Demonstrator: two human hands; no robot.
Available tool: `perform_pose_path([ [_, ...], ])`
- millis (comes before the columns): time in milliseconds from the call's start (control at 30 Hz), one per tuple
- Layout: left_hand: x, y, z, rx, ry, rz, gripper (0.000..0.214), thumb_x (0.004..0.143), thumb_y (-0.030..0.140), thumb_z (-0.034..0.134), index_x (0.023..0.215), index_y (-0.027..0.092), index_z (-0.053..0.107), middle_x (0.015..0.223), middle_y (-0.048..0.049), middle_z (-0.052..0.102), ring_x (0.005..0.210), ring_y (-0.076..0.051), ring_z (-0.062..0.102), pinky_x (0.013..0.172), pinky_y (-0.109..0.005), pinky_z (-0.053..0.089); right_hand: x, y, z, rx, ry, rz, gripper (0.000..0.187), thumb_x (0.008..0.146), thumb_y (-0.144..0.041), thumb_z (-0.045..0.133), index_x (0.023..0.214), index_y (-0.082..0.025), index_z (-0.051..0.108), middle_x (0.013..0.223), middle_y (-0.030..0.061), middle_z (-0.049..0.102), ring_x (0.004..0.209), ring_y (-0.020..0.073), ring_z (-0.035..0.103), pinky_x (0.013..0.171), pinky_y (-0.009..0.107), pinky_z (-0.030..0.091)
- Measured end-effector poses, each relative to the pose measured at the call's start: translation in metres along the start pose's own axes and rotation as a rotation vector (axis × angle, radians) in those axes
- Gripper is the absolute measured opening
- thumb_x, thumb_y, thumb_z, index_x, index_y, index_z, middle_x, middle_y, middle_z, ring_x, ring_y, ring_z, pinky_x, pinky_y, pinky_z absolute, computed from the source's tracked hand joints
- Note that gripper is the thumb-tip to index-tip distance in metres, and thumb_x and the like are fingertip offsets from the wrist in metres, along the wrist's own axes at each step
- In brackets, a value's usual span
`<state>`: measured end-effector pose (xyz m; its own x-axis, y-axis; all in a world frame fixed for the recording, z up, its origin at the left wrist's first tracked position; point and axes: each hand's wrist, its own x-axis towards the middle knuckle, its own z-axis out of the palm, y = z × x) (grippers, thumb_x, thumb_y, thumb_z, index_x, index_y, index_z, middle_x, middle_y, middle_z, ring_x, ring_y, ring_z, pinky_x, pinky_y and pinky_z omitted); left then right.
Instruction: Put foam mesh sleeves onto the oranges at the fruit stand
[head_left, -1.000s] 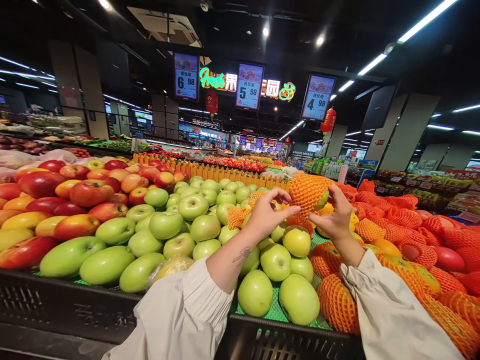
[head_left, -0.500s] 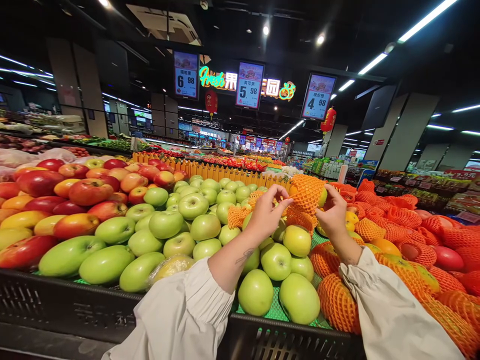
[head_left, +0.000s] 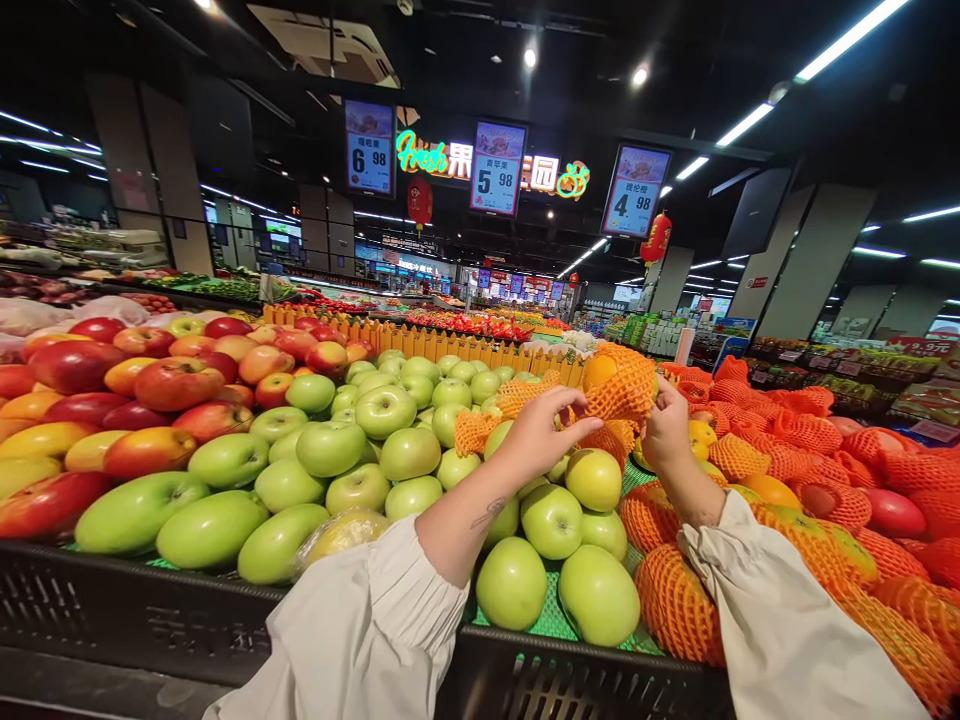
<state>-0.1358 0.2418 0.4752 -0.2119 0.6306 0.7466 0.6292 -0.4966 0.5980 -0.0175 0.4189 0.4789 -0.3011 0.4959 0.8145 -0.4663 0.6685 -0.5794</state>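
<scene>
An orange shows at the left end of an orange foam net sleeve, above the pile of green apples. My right hand is closed in a pinch at the sleeve's right end. On the left side, my left hand is curved, its thumb and forefinger apart, with the fingertips close to the sleeve's lower left. Whether they touch it I cannot tell. More foam netting lies behind my left hand, over the green apples.
Red and yellow apples are heaped at left. Net-wrapped oranges and red netted fruit fill the right side. A black crate edge runs along the front, with a low yellow picket fence behind. Price signs hang overhead.
The netted fruit has tilted, and the orange now shows at its left end. My right fingers have closed tighter at the right end. My left thumb and forefinger have spread a little.
</scene>
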Motion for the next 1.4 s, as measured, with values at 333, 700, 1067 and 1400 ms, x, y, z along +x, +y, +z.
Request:
perform_pose_path([
  [333,-0.001,0.008,-0.003,-0.082,-0.082,0.266,0.009,0.089,0.023,0.071,0.087,0.015,0.067,0.097,-0.0052,0.071,0.084,-0.014,0.063,0.075,-0.027,0.047,-0.007,-0.002,0.005,0.193,-0.031,0.146,0.06,0.054,-0.069,0.086,0.092,-0.025,0.069,0.086,0.0059,0.075,0.101,0.0341,0.073,0.087,0.047,0.063],
  [700,-0.002,0.0,-0.003,0.178,-0.096,0.01,0.024,0.085,0.026,0.075,0.107,0.019,0.067,0.101,-0.0026,0.076,0.07,-0.013,0.062,0.07,-0.03,0.046,-0.008,0.0,0.003,0.161,-0.006,0.195,0.057,0.059,-0.067,0.079,0.097,-0.026,0.067,0.086,0.0053,0.074,0.105,0.0343,0.071,0.085,0.045,0.062],
  [1067,-0.001,0.001,-0.003,0.139,0.122,0.028,0.023,0.086,0.017,0.064,0.109,0.018,0.061,0.11,-0.0062,0.069,0.082,-0.015,0.061,0.084,-0.034,0.052,-0.011,-0.009,0.003,0.098,-0.068,0.267,0.083,0.055,-0.079,0.074,0.117,-0.027,0.051,0.122,0.0126,0.066,0.106,0.0327,0.067,0.075,0.041,0.059],
  [1400,-0.006,0.002,-0.005,0.166,0.014,0.057,0.097,0.071,0.027,0.08,0.156,0.026,0.036,0.152,-0.0101,0.054,0.137,-0.029,0.053,0.114,-0.047,0.046,-0.009,-0.019,0.006,0.021,-0.264,0.018,0.078,0.053,-0.059,0.09,0.111,-0.029,0.049,0.111,0.0058,0.063,0.11,0.0302,0.065,0.092,0.04,0.055],
])
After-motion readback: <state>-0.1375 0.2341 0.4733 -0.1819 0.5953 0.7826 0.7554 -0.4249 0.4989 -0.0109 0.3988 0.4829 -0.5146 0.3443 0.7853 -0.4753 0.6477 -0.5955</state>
